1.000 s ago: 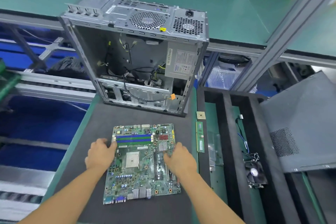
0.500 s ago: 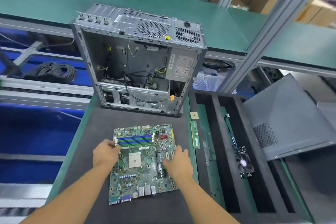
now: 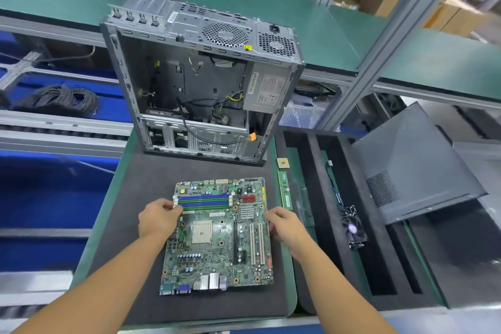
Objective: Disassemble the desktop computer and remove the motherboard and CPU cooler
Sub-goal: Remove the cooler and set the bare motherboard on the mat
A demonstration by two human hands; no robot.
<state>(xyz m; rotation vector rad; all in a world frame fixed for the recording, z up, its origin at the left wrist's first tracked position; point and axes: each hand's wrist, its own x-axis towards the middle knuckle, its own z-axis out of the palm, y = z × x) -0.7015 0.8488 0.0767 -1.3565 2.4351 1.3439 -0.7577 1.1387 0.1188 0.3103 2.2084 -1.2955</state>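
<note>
A green motherboard (image 3: pixel 219 236) lies flat on the dark foam mat (image 3: pixel 130 225), its bare CPU socket near the middle. My left hand (image 3: pixel 158 218) grips the board's left edge beside the blue and green memory slots. My right hand (image 3: pixel 283 224) holds the right edge with curled fingers. Behind the mat stands the open grey computer case (image 3: pixel 200 81), with loose cables and a power supply inside. The CPU cooler fan (image 3: pixel 353 229) lies in a slot of the black foam tray (image 3: pixel 314 160) to the right.
A memory stick (image 3: pixel 284 194) and a small square chip (image 3: pixel 283 163) lie on the green strip right of the mat. The case's dark side panel (image 3: pixel 412 165) leans at the far right. A metal frame post (image 3: pixel 379 43) rises behind the tray.
My right hand has slid from on top of the board to its right edge. My left hand stays at the left edge. The view has shifted, so the board sits more central.
</note>
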